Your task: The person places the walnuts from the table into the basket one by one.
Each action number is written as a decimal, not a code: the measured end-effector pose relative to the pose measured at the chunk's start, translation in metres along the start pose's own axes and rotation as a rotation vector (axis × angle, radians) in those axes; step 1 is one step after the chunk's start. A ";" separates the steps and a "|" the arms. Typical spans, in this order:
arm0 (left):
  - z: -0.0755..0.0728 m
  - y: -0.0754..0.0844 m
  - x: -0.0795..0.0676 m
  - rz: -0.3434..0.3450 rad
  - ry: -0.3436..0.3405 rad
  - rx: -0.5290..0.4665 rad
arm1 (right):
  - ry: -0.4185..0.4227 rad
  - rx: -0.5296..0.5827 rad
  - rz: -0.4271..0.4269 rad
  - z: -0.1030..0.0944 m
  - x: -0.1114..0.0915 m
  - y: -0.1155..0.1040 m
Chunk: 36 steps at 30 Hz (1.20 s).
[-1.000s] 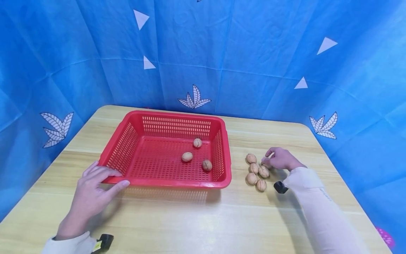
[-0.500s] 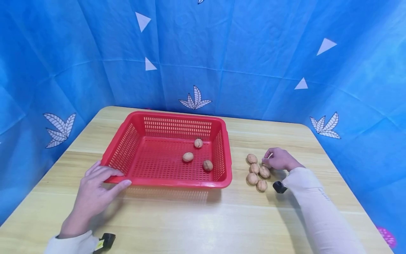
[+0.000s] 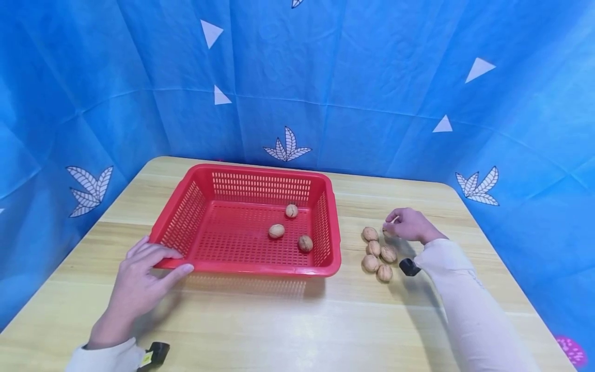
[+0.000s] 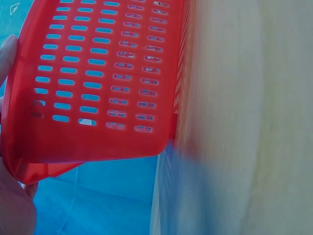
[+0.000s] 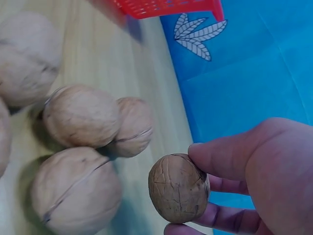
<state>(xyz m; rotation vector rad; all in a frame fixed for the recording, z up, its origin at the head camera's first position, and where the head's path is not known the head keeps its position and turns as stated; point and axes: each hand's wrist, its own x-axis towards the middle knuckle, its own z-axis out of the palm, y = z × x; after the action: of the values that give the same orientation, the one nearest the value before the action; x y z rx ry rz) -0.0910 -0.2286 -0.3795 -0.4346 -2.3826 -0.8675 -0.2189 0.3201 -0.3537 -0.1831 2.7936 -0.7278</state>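
Observation:
Between thumb and fingertips, my right hand (image 3: 411, 226) pinches a brown walnut (image 5: 178, 188); the right wrist view shows it held beside the loose walnuts. In the head view that walnut is mostly hidden by the fingers. Several walnuts (image 3: 388, 253) lie in a cluster on the table just left of this hand. My left hand (image 3: 137, 284) grips the near left corner of a red plastic basket (image 3: 246, 268), its thumb along the front rim and its fingers over the side. Inside the basket, toward the right, sit three walnuts (image 3: 276, 231).
The light wooden table (image 3: 260, 330) carries everything. A blue patterned cloth (image 3: 381, 62) hangs behind it and along both sides. Black wrist cameras (image 3: 409, 267) are worn under both sleeves.
My right hand has risen slightly from the table beside the cluster, with the walnut in its fingers. The left hand keeps its grip on the basket, and the basket's three walnuts stay put.

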 end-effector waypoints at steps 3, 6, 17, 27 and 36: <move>-0.001 0.001 -0.001 -0.019 -0.017 0.007 | -0.010 0.033 -0.009 -0.002 0.001 -0.005; -0.002 0.002 -0.002 -0.036 -0.034 0.012 | -0.025 0.056 -0.005 -0.004 0.002 -0.009; 0.003 0.000 0.001 0.035 0.012 -0.004 | 0.024 0.017 -0.031 -0.020 0.006 -0.028; 0.001 0.000 0.001 0.021 0.007 0.000 | 0.058 -0.028 -0.079 -0.028 0.010 -0.052; 0.000 -0.001 0.000 -0.009 0.005 -0.005 | 0.080 -0.002 -0.088 -0.028 0.017 -0.076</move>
<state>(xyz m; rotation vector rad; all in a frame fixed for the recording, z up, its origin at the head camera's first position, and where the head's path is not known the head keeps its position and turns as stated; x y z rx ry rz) -0.0917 -0.2295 -0.3797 -0.4234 -2.3803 -0.8772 -0.2383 0.2639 -0.2954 -0.2853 2.8783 -0.7685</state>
